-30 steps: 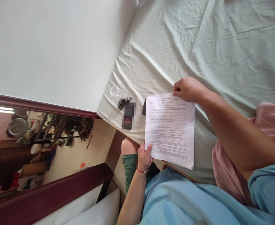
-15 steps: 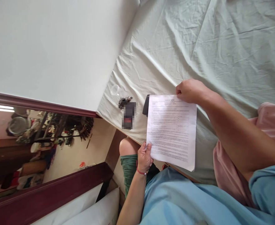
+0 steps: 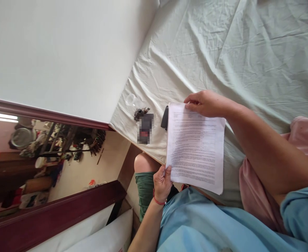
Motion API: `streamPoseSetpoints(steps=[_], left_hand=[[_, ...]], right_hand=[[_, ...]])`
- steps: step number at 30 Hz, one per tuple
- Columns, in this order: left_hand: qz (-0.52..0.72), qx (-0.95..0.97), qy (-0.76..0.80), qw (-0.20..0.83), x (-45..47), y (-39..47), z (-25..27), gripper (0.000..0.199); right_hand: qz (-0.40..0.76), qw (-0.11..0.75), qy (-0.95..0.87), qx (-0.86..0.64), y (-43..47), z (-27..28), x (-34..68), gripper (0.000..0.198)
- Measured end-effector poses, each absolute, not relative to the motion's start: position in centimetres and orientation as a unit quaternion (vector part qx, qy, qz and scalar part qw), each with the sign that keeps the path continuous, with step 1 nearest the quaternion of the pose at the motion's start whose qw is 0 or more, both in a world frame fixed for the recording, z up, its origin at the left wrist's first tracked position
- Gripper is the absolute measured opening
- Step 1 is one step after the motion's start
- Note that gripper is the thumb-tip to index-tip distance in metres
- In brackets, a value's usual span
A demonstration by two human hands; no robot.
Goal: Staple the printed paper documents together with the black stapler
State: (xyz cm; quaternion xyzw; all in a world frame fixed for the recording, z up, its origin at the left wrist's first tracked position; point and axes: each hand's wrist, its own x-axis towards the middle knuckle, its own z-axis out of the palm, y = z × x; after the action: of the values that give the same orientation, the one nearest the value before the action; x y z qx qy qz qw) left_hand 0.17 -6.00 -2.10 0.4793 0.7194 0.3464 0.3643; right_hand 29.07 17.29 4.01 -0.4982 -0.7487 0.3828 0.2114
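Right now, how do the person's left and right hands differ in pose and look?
The left hand grips the papers near their lower left corner, while the right hand is at their top edge. The left hand has a red bracelet at its wrist; the right hand shows none. Both hands are bare and touch the papers.

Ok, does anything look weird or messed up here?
Yes: a dark item on the wrinkled pale cloth, left of the papers in the picture, shows as blurry squares, so I can't tell what it is. The clear container near it seems tipped on its side. I see no spill, and no tears in the papers.
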Motion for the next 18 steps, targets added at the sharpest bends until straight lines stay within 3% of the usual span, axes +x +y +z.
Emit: streamPoseSetpoints(steps=[7, 13, 15, 18], left_hand=[[0.33, 0.467, 0.732, 0.37, 0.1, -6.7, -2.4, 0.051], [0.281, 0.484, 0.731, 0.39, 0.2, -7.3, -2.4, 0.051], [0.258, 0.524, 0.728, 0.36, -0.1, -7.3, -2.2, 0.048], [0.229, 0.604, 0.73, 0.224, -0.8, -6.4, -1.5, 0.04]], right_hand=[[0.394, 0.234, -0.748, -0.48, 17.2, 4.3, 29.2, 0.024], [0.376, 0.202, -0.767, -0.479, 17.2, 4.2, 28.7, 0.023], [0.377, 0.196, -0.772, -0.473, 17.2, 4.2, 28.6, 0.024], [0.375, 0.196, -0.773, -0.473, 17.1, 4.4, 28.4, 0.024]])
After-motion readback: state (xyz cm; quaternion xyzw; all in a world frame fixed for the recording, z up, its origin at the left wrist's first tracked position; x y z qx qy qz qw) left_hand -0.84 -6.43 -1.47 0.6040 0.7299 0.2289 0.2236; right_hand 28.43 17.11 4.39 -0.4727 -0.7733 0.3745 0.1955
